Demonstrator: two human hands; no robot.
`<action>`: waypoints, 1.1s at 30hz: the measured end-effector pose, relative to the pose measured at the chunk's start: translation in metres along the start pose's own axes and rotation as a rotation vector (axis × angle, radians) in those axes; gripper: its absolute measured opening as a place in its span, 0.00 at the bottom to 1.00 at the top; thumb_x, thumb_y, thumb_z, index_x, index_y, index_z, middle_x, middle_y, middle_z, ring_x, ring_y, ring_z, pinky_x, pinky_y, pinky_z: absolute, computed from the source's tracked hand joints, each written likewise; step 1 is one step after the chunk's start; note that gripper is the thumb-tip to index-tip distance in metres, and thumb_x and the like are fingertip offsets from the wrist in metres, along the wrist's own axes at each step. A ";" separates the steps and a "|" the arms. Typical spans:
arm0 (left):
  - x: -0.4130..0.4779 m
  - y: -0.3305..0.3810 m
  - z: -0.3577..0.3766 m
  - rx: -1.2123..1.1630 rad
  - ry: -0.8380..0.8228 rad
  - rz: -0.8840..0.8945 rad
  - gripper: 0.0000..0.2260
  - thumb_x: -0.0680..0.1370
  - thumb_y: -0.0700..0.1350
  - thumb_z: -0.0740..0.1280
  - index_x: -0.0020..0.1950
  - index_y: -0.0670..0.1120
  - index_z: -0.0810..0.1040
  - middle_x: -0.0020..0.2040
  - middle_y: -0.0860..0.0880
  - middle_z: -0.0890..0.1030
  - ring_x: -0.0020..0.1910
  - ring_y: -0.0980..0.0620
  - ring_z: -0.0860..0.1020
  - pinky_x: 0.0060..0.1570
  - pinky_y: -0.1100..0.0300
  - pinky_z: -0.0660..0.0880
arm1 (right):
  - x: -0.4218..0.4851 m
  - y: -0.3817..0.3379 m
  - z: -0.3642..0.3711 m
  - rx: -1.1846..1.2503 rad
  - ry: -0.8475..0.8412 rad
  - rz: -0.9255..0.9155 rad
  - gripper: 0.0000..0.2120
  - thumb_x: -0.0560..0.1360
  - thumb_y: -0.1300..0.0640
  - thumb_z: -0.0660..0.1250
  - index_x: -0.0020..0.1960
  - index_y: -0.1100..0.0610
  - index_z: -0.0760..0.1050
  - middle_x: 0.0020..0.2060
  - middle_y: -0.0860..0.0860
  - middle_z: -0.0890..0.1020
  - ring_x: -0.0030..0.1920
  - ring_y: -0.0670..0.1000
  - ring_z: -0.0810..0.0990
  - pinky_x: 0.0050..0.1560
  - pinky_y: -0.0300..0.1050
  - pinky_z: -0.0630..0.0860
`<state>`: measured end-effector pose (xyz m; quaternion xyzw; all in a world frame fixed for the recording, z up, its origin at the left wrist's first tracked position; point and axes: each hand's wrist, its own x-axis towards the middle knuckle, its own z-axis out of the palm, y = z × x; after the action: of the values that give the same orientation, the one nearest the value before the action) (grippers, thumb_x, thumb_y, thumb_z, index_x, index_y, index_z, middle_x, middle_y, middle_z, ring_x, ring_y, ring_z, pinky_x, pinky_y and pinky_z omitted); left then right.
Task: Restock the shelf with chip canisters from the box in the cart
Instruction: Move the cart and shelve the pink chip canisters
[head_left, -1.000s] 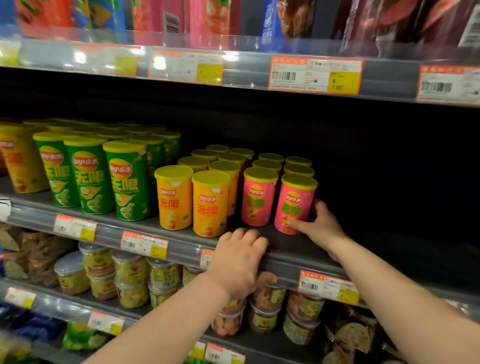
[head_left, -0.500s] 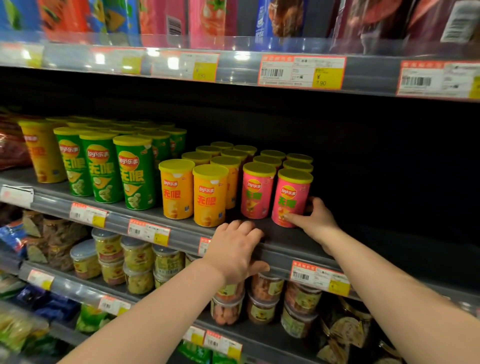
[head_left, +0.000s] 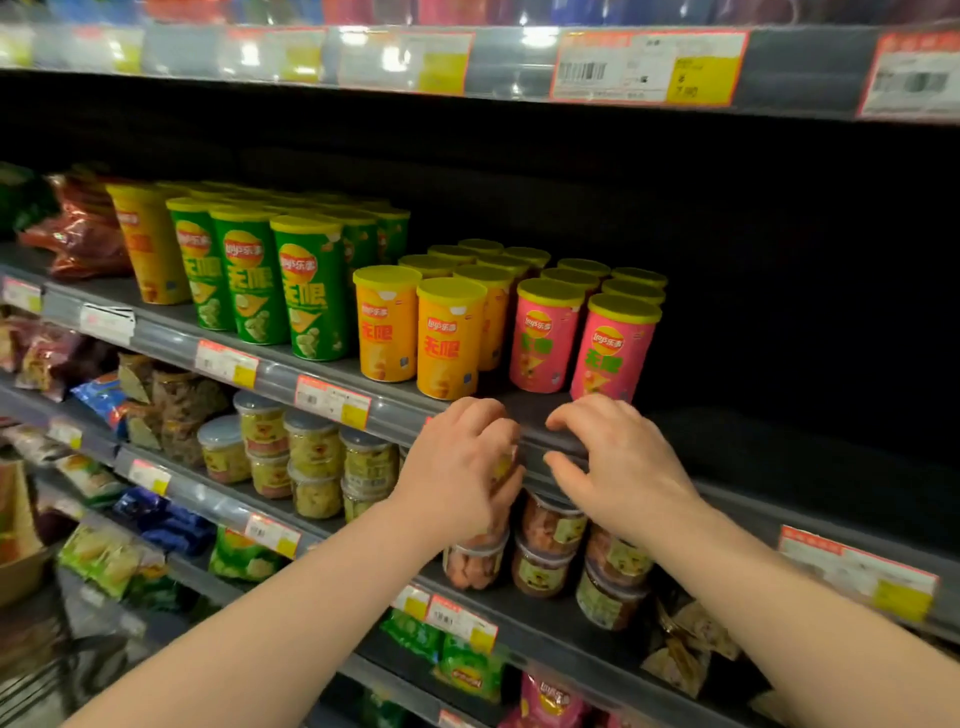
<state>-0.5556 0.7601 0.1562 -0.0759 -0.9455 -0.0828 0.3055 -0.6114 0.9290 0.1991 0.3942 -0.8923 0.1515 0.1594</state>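
"Since the edges smear, what can't you read?"

"The price tags (head_left: 649, 67) on the top rail are blurred, and a brown box (head_left: 18, 571) at far left is cut off."

"And the chip canisters (head_left: 449, 338)?"

"Glossy upright cylinders with yellow lids, in rows on the dark shelf (head_left: 779, 467). The rear ones are half hidden."

"Hands?"

"The left hand (head_left: 462, 467) curls its fingers inward, empty. The right hand (head_left: 623, 462) bends its fingers over the shelf edge, near the pink canisters. I can't tell whether it grips."

Only one head cam, wide-angle, right up close to the shelf (head_left: 280, 375), facing forward and slightly down; its edge runs 9 to 4 o'clock.
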 end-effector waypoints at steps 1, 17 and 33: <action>-0.006 -0.001 0.000 -0.001 0.002 -0.013 0.15 0.71 0.51 0.63 0.48 0.41 0.79 0.49 0.42 0.79 0.46 0.40 0.78 0.44 0.51 0.77 | -0.002 -0.006 0.005 0.003 -0.021 -0.036 0.13 0.75 0.51 0.64 0.59 0.52 0.75 0.54 0.49 0.76 0.57 0.54 0.73 0.56 0.49 0.69; -0.133 -0.034 -0.002 0.230 -0.549 -0.483 0.19 0.77 0.56 0.61 0.61 0.46 0.73 0.57 0.48 0.73 0.58 0.46 0.72 0.53 0.53 0.71 | -0.019 -0.075 0.117 0.012 -0.231 -0.429 0.13 0.59 0.46 0.69 0.42 0.48 0.79 0.41 0.44 0.81 0.48 0.52 0.83 0.46 0.47 0.79; -0.283 -0.120 -0.055 0.181 -0.724 -0.788 0.19 0.77 0.56 0.61 0.62 0.46 0.72 0.59 0.46 0.73 0.60 0.44 0.71 0.55 0.52 0.71 | -0.017 -0.226 0.202 -0.016 -0.652 -0.476 0.19 0.76 0.47 0.60 0.65 0.51 0.68 0.60 0.50 0.74 0.63 0.54 0.72 0.60 0.46 0.67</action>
<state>-0.3210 0.6059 0.0200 0.2873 -0.9506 -0.0777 -0.0886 -0.4644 0.7151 0.0426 0.6160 -0.7811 -0.0297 -0.0981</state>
